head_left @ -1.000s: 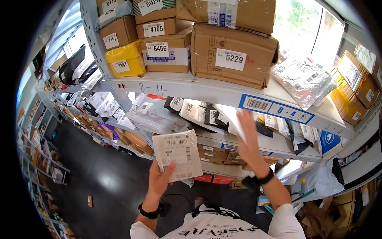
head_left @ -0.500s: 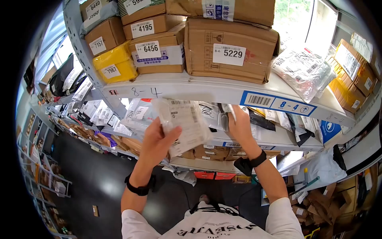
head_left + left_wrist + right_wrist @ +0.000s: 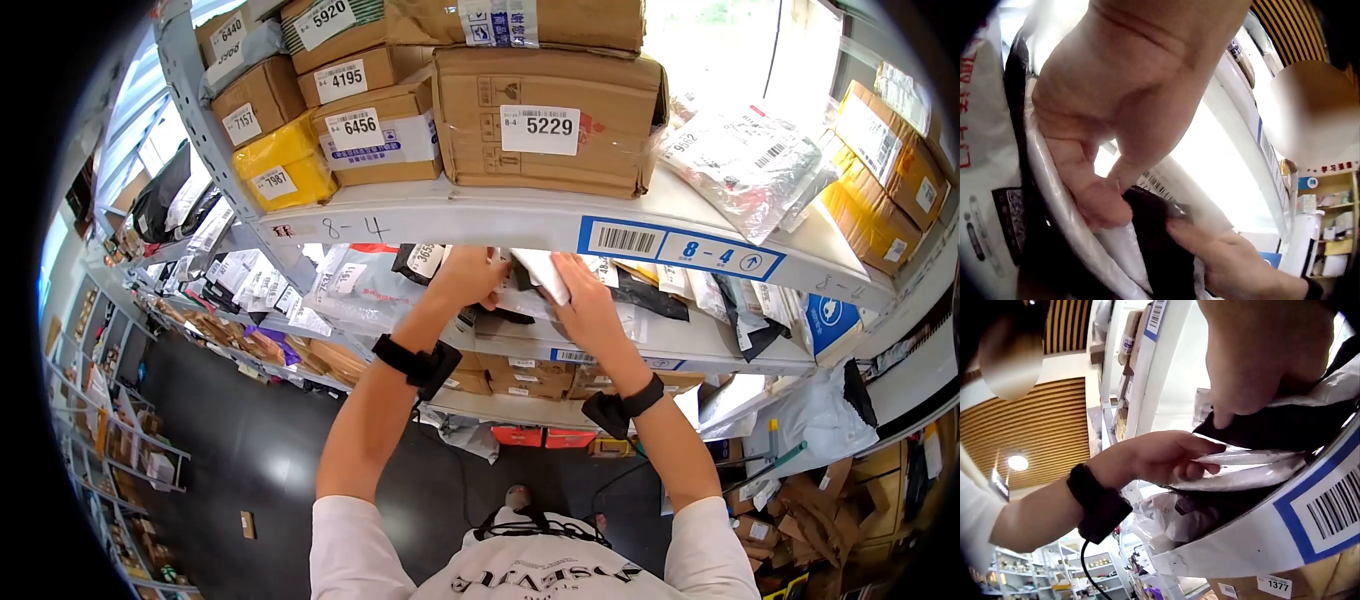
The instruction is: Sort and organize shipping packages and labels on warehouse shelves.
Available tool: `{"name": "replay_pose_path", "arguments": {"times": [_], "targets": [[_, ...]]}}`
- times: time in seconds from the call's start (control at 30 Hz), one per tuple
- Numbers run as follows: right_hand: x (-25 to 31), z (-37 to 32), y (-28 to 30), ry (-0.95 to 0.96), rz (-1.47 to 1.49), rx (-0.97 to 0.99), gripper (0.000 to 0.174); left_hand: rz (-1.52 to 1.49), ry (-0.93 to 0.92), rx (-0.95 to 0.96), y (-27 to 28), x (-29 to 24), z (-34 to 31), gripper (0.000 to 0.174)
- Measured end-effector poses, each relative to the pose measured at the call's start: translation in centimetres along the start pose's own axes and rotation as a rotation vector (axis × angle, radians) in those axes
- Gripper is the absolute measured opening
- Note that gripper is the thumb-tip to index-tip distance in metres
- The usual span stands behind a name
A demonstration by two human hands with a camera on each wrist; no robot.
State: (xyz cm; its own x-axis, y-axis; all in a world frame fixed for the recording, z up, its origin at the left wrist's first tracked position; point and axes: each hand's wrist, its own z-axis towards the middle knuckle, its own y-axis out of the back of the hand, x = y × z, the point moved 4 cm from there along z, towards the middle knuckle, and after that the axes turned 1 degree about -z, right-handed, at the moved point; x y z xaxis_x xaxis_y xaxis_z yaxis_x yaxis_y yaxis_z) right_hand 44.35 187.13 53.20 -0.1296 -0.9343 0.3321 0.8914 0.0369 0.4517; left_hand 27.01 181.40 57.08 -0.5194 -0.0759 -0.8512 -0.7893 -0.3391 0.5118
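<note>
My left hand (image 3: 468, 276) reaches in among upright mailers on the middle shelf (image 3: 500, 332). In the right wrist view its thumb and fingers pinch the edge of a white plastic mailer (image 3: 1254, 475), whose lower part is hidden in the row. Just to the right, my right hand (image 3: 588, 305) grips the top of a black mailer (image 3: 1266, 428), with a white side showing in the head view. The left wrist view shows the right thumb (image 3: 1188, 236) against this black mailer. A grey-white bag with red print (image 3: 979, 125) stands left of the left hand.
Close above the hands runs the upper shelf's edge (image 3: 430, 228). It carries stacked cartons, including a large one labelled 5229 (image 3: 545, 150), a yellow parcel (image 3: 285, 165) and a clear-wrapped parcel (image 3: 745, 165). More mailers (image 3: 645, 295) lean to the right; cartons (image 3: 525, 378) sit below.
The left hand has carried the white mailer from in front of the shelf into the row. The right hand has gone from raised and open to gripping a black mailer there.
</note>
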Motion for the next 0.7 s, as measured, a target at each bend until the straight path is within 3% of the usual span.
{"name": "replay_pose_path", "arguments": {"times": [0.07, 0.1, 0.13, 0.2, 0.27, 0.3, 0.33, 0.37, 0.47, 0.5, 0.57, 0.6, 0.67, 0.7], "targets": [[0.2, 0.2, 0.5, -0.083, 0.1, 0.104, 0.028, 0.07, 0.104, 0.133, 0.7, 0.8, 0.2, 0.029], [-0.2, 0.0, 0.7, 0.075, 0.028, 0.067, 0.027, 0.069, 0.104, 0.133, 1.0, 1.0, 0.0, 0.029], [0.3, 0.1, 1.6, 0.076, 0.027, 0.068, 0.027, 0.136, 0.063, 0.058, 1.6, 0.9, -0.2, 0.028], [0.9, 0.7, 3.5, -0.195, 0.307, 0.13, 0.026, 0.202, 0.013, -0.02, 2.6, 0.4, -0.8, 0.029], [1.3, -0.5, 4.2, -0.162, 0.263, 0.115, 0.036, -0.01, -0.042, -0.092, 3.3, -0.9, -2.7, 0.04], [2.0, -1.0, 4.8, -0.024, 0.103, 0.158, 0.044, -0.013, -0.046, -0.09, 3.3, -1.7, -3.7, 0.04], [2.8, -1.9, 5.0, 0.109, -0.053, 0.207, 0.053, -0.211, 0.044, -0.02, 2.8, -2.0, -5.1, 0.046], [3.0, -2.4, 5.1, 0.129, -0.021, 0.251, 0.062, -0.409, 0.132, 0.048, 2.0, -1.8, -6.1, 0.053], [3.9, -3.1, 6.3, 0.153, -0.051, 0.243, 0.052, -0.44, 0.035, 0.157, 0.3, -1.3, -7.3, 0.058], [4.2, -3.5, 6.9, 0.153, -0.054, 0.241, 0.052, -0.493, 0.055, 0.169, 0.0, -1.0, -7.7, 0.048], [3.5, -5.1, 8.6, -0.214, 0.275, 0.144, 0.033, -0.439, -0.002, 0.122, -0.2, -0.8, -8.8, 0.041], [3.9, -5.6, 9.5, -0.216, 0.266, 0.142, 0.033, -0.386, -0.058, 0.07, -0.3, -0.9, -9.4, 0.035], [3.3, -7.3, 10.7, -0.61, 0.456, 0.2, 0.029, -0.365, -0.093, 0.081, -1.2, -1.0, -10.8, 0.027], [3.2, -7.8, 11.1, -0.679, 0.499, 0.26, 0.032, -0.384, -0.112, 0.115, -1.7, -1.4, -11.5, 0.028]]}}
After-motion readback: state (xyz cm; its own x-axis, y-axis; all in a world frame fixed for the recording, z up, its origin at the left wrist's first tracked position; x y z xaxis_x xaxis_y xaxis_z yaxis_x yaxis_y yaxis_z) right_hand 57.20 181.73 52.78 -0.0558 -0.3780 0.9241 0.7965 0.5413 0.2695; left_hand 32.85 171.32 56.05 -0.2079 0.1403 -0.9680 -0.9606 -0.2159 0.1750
